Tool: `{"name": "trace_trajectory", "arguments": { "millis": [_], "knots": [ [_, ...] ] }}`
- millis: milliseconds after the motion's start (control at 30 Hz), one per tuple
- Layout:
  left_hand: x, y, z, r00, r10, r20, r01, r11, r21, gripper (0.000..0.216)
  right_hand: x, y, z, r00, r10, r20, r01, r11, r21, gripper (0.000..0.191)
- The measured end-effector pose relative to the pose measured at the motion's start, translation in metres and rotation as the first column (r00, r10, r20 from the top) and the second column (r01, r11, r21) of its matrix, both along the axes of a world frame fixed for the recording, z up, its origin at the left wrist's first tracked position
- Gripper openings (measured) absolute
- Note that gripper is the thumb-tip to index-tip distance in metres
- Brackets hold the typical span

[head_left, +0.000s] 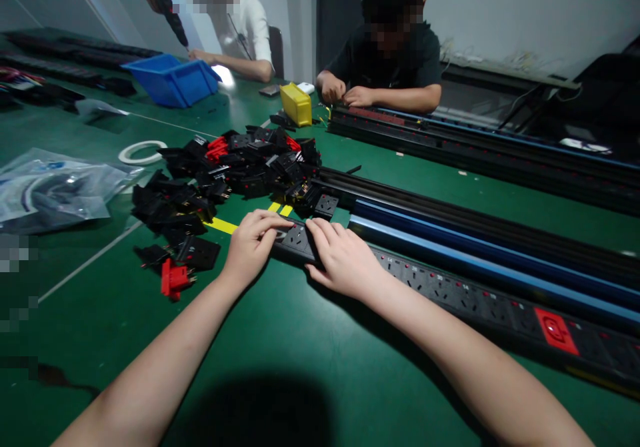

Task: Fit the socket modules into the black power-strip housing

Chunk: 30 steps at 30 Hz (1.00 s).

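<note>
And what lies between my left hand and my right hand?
In the head view, a black socket face shows between the left hand and the right hand.

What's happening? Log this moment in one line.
left hand: on socket strip end | right hand: on socket strip | black modules: heaped nearby

Pale grey walls (530,13) stand behind a green-topped table (280,320), a dark chair (277,50) beyond its far edge.

White "14" (465,287) on black power strip (440,292)
</note>
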<state>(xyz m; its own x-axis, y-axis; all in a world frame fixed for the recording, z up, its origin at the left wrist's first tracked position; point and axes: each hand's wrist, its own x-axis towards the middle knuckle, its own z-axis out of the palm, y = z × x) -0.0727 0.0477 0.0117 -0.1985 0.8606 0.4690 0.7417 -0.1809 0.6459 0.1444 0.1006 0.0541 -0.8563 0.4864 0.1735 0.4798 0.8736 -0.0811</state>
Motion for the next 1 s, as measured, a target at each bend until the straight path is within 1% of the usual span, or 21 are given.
{"name": "trace_trajectory", "arguments": {
  "millis": [67, 100, 167, 200, 267, 333, 467, 667, 767, 1000],
  "knots": [
    [-0.003, 0.004, -0.004, 0.976, 0.092, 0.197, -0.091, 0.996, -0.015, 0.02, 0.001, 0.002, -0.002, 0.995, 0.1, -0.001, -0.1, 0.994, 0.038, 0.072],
    [-0.006, 0.006, -0.007, 0.945, 0.137, 0.297, -0.135, 0.99, -0.026, 0.019, 0.001, 0.003, -0.003, 0.989, 0.15, 0.006, -0.15, 0.987, 0.052, 0.072],
    [-0.01, 0.01, -0.013, 0.865, 0.186, 0.465, -0.188, 0.981, -0.044, 0.022, 0.002, 0.004, -0.005, 0.975, 0.223, 0.024, -0.224, 0.973, 0.06, 0.075],
    [-0.012, 0.013, -0.015, 0.823, 0.201, 0.531, -0.207, 0.977, -0.05, 0.023, 0.002, 0.005, -0.006, 0.969, 0.247, 0.033, -0.248, 0.967, 0.053, 0.075],
    [-0.016, 0.016, -0.019, 0.757, 0.228, 0.612, -0.237, 0.969, -0.067, 0.026, 0.002, 0.006, -0.006, 0.963, 0.265, 0.051, -0.267, 0.964, 0.021, 0.077],
    [-0.017, 0.017, -0.02, 0.736, 0.239, 0.634, -0.243, 0.967, -0.082, 0.027, 0.001, 0.007, -0.005, 0.961, 0.27, 0.064, -0.269, 0.963, -0.02, 0.08],
    [-0.015, 0.016, -0.017, 0.761, 0.222, 0.609, -0.205, 0.974, -0.097, 0.027, 0.0, 0.007, -0.002, 0.964, 0.258, 0.067, -0.254, 0.965, -0.073, 0.084],
    [-0.013, 0.015, -0.015, 0.767, 0.213, 0.606, -0.189, 0.977, -0.104, 0.027, -0.002, 0.007, 0.001, 0.965, 0.261, 0.036, -0.258, 0.964, -0.063, 0.079],
    [-0.012, 0.015, -0.014, 0.767, 0.209, 0.606, -0.183, 0.977, -0.106, 0.027, -0.003, 0.006, 0.003, 0.966, 0.258, 0.021, -0.257, 0.966, -0.027, 0.07],
    [-0.009, 0.014, -0.012, 0.789, 0.218, 0.574, -0.182, 0.976, -0.122, 0.026, -0.005, 0.003, 0.003, 0.984, 0.178, 0.011, -0.178, 0.981, 0.075, 0.034]
  ]
}}
